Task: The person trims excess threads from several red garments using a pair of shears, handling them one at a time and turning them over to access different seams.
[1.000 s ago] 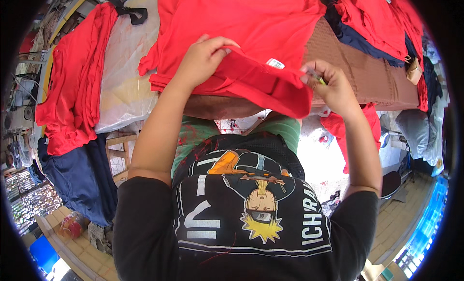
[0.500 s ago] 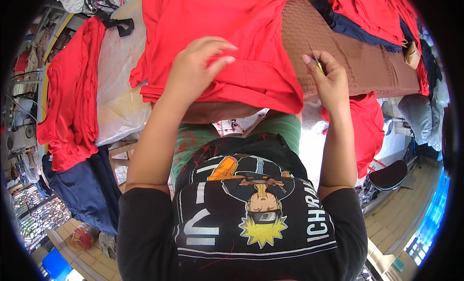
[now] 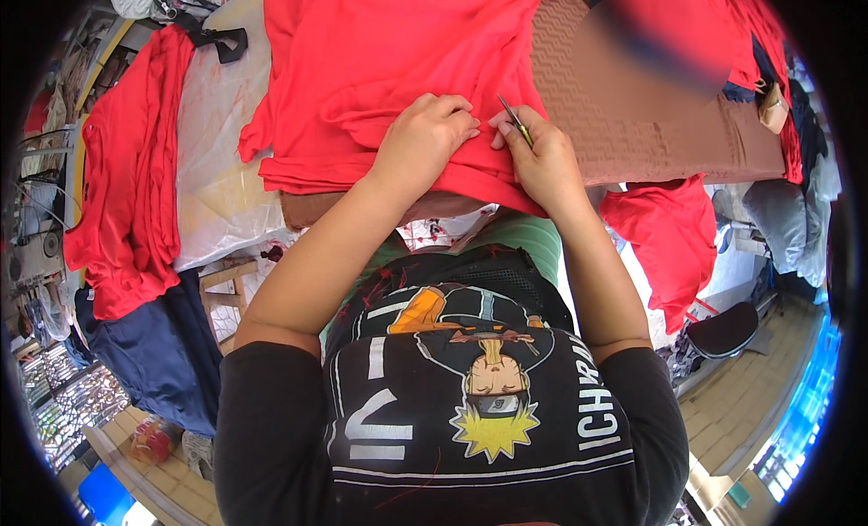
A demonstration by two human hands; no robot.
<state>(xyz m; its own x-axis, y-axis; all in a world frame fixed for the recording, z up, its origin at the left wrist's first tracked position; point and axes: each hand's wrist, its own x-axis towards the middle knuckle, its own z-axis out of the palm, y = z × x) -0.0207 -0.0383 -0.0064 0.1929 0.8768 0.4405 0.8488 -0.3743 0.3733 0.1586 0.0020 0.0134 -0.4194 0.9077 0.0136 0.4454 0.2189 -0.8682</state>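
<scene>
A red knit garment (image 3: 389, 37) lies spread over the brown-covered table in front of me, its near edge folded in layers. My left hand (image 3: 429, 137) rests on it, fingers curled and pinching the cloth near the fold. Close to its right, my right hand (image 3: 540, 151) holds small pointed thread snips (image 3: 515, 121) with a bit of yellow on them. The blades point up and to the left, above the cloth. The right fingertips are down at the red fabric, but whether they also grip it I cannot tell.
A brown patterned cloth (image 3: 669, 146) covers the table at right, with more red garments (image 3: 741, 19) beyond. Left of me, a red garment (image 3: 136, 173) hangs over a plastic-covered surface (image 3: 221, 146), above dark blue cloth (image 3: 158, 345). Another red piece (image 3: 669, 236) hangs below the table's right edge.
Both hands have come together onto the red garment: the left moved right and down to the cloth, the right moved left with the snips. The fabric between them is now bunched.
</scene>
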